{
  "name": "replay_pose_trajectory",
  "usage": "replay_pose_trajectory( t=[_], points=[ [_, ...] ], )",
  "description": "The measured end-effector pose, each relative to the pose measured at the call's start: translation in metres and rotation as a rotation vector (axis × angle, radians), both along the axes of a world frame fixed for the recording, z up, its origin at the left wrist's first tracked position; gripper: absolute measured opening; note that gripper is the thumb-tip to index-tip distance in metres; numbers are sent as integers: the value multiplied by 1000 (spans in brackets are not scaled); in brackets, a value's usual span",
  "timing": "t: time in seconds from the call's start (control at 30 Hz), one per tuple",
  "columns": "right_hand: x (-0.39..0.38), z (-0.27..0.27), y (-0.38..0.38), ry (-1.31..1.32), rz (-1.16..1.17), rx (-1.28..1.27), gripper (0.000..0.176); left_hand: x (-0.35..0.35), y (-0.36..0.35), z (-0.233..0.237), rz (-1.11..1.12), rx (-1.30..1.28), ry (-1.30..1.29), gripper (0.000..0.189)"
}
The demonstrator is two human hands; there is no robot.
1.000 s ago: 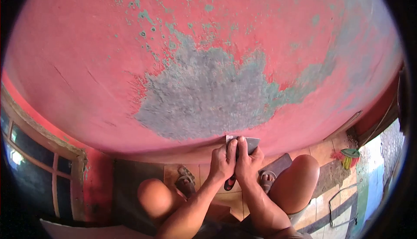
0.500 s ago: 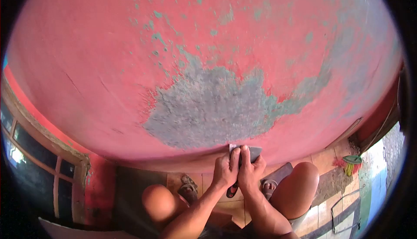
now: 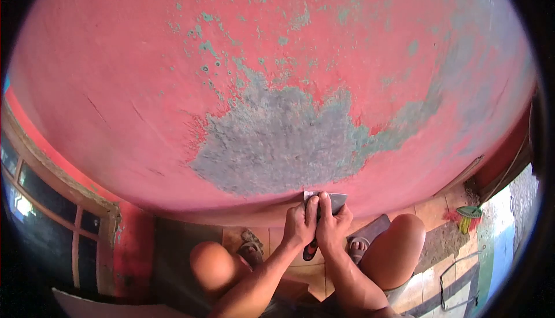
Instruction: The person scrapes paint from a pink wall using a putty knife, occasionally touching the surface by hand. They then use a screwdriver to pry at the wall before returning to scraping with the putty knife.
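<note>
Both hands grip one putty knife (image 3: 340, 202), a wide metal blade with a dark handle. My left hand (image 3: 299, 225) is closed on its left side, thumb laid up along the blade. On the other side, my right hand (image 3: 333, 224) is wrapped around it, its thumb beside the left one. The handle's end with its hanging hole sticks out below my wrists. The blade's edge is up at the pink wall (image 3: 133, 81), just under a large bare grey patch (image 3: 274, 139) with ragged paint edges.
Green flecks of older paint dot the wall above the patch. My knees (image 3: 214, 267) and sandalled feet (image 3: 250, 248) flank the tool over a tiled floor. A window frame (image 3: 107, 248) is at left; a green-headed broom (image 3: 467, 213) with red and yellow bristles lies right.
The putty knife and both hands stay almost in place, shifted very slightly upward. The view of the wall has moved a little.
</note>
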State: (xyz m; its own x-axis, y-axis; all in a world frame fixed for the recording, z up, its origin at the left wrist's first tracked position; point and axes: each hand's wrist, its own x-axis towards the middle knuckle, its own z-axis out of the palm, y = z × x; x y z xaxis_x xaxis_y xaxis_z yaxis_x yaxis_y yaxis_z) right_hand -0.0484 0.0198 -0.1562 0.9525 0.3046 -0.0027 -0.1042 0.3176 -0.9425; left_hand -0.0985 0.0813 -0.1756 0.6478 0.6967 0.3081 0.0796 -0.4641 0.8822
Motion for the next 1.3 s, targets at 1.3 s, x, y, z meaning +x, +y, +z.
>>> replay_pose_trajectory(
  t=[1.3],
  points=[
    [-1, -13, -2, 19, 45, -62, 24, -5, -1, -5, 0, -44, 14, 40]
  ],
)
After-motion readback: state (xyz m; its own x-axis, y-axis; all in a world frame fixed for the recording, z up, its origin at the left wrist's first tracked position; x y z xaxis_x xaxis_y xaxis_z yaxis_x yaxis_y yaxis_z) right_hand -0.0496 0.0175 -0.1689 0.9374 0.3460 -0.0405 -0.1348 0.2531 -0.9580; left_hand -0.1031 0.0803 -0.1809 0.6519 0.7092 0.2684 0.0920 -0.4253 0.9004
